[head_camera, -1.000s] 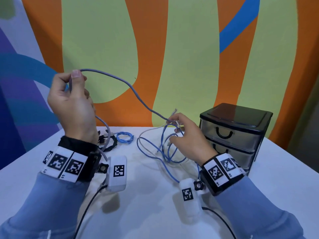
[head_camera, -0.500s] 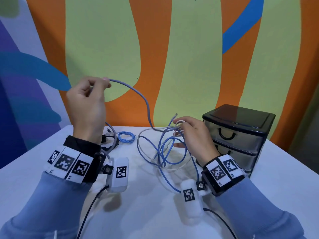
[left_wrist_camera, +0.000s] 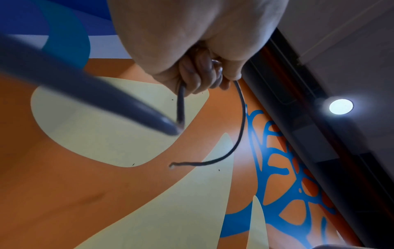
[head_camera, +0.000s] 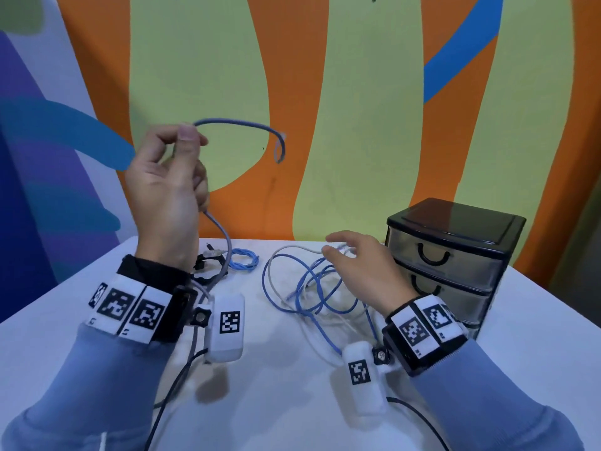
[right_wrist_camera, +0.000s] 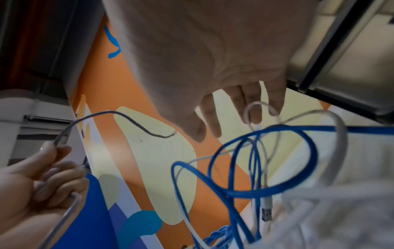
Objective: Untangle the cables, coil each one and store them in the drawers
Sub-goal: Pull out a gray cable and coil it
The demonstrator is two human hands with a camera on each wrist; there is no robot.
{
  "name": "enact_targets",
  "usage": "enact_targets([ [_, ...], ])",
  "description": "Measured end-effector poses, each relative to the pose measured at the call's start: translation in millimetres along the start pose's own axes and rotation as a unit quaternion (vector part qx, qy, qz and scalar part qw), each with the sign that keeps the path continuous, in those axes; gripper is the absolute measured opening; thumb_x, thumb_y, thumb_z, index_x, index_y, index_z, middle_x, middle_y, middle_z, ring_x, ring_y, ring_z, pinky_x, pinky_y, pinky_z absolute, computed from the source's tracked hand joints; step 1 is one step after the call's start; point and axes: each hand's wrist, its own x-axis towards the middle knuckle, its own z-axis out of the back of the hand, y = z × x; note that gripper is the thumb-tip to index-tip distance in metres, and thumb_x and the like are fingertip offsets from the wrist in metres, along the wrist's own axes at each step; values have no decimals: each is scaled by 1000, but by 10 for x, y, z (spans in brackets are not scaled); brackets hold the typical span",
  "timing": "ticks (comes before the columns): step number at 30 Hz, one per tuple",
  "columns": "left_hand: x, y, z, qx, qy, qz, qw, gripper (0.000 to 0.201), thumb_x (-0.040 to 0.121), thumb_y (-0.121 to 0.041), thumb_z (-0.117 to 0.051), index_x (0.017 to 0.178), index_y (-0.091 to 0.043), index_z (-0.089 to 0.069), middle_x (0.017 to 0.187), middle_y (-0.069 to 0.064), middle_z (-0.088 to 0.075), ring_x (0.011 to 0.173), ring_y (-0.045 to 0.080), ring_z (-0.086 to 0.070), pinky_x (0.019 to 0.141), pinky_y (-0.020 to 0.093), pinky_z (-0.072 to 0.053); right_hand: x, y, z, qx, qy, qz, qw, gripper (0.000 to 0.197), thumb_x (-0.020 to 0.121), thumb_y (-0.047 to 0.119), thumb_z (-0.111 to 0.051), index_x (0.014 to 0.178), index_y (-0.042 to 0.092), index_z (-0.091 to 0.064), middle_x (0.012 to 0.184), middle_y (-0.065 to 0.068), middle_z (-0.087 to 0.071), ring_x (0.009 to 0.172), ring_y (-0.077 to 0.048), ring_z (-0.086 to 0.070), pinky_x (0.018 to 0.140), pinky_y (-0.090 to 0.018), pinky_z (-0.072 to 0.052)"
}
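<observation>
My left hand (head_camera: 169,183) is raised above the table and pinches a grey cable (head_camera: 240,123) between thumb and fingers. The cable arcs rightward to a free end in the air and also hangs down from the hand to the table. The left wrist view shows the fingers (left_wrist_camera: 198,75) curled round the grey cable (left_wrist_camera: 241,118). My right hand (head_camera: 357,262) hovers with straight fingers over a tangle of blue and white cables (head_camera: 312,288), holding nothing. In the right wrist view a white loop (right_wrist_camera: 339,134) and a blue loop (right_wrist_camera: 309,151) lie under the right hand's fingers (right_wrist_camera: 213,118).
A small black-topped drawer unit (head_camera: 455,249) stands at the right with its drawers closed. A coiled light-blue cable (head_camera: 244,260) and a black coil (head_camera: 205,270) lie at the back left of the white table (head_camera: 276,402). A painted wall rises behind.
The grey cable's end has come out of the tangle and now hangs free. My right hand has let go and spread its fingers. My left hand has moved right.
</observation>
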Motion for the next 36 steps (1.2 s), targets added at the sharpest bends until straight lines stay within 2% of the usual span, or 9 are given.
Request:
enact_targets([
  [5, -6, -43, 1, 21, 26, -23, 999, 19, 110, -29, -59, 95, -19, -63, 59, -8, -41, 50, 17, -25, 45, 25, -23, -82, 143, 28, 79, -57, 90, 991, 71, 99, 49, -65, 160, 41, -30, 159, 15, -38, 146, -3, -36, 114, -31, -33],
  [11, -53, -64, -63, 14, 73, -27, 997, 19, 109, -27, -60, 95, -19, -70, 59, 8, -28, 50, 21, -23, 46, 26, -23, -163, 443, 112, 215, -42, 216, 952, 58, 94, 45, -74, 147, 40, -50, 148, 20, -55, 143, 0, -43, 120, -32, -32],
  [14, -52, -52, -75, 45, 71, -43, 996, 20, 109, -27, -60, 100, -13, -71, 60, 17, -27, 53, 28, -21, 47, 33, -21, -155, 599, 216, 241, -31, 251, 937, 18, 101, 31, -67, 112, 18, -73, 112, 4, -76, 113, -10, -68, 107, -38, -48],
  [16, -46, -17, -60, 78, 56, -56, 994, 26, 108, -33, -62, 102, -11, -74, 59, 11, -33, 56, 27, -24, 51, 38, -23, -128, 666, 246, 288, -4, 254, 923, 21, 106, 22, -59, 100, 6, -71, 85, -5, -76, 83, -17, -70, 86, -33, -52],
  [18, -53, 18, -47, 113, 52, -59, 990, 29, 107, -39, -64, 103, -13, -77, 59, -5, -37, 57, 21, -28, 55, 36, -24, -81, 730, 246, 353, 34, 221, 908, 23, 109, 22, -51, 103, 7, -67, 64, -6, -61, 61, -20, -52, 69, -42, -48],
  [21, -90, 74, -58, 167, 70, -55, 982, 27, 106, -42, -64, 102, -19, -78, 59, -9, -35, 58, 17, -30, 55, 34, -25, 1, 754, 238, 458, 101, 135, 873, 30, 112, 27, -43, 110, 9, -66, 57, 1, -34, 50, -12, -25, 46, -26, -27],
  [26, -146, 146, -92, 298, 58, -47, 952, 32, 108, -48, -56, 99, -25, -76, 57, -8, -37, 56, 12, -32, 53, 31, -25, 12, 699, 269, 553, 190, 60, 809, 33, 107, 36, -46, 106, 13, -71, 58, 8, -18, 46, -6, -13, 44, -22, -10],
  [32, -335, 303, -262, 312, 182, 86, 928, 28, 113, -44, -44, 112, -30, -68, 67, 11, -60, 49, 25, -66, 60, 55, -59, -46, 658, 310, 601, 180, 84, 775, 39, 104, 36, -47, 119, 11, -72, 55, 7, -17, 47, -7, -9, 45, -24, -7],
  [36, -451, 263, -337, 336, 347, 200, 853, 37, 113, -28, -46, 150, -24, -47, 72, 6, -62, 46, 22, -60, 52, 31, -48, -35, 638, 337, 609, 139, 88, 776, 41, 109, 31, -45, 133, 4, -66, 54, 8, -25, 44, -7, -16, 43, -22, -11],
])
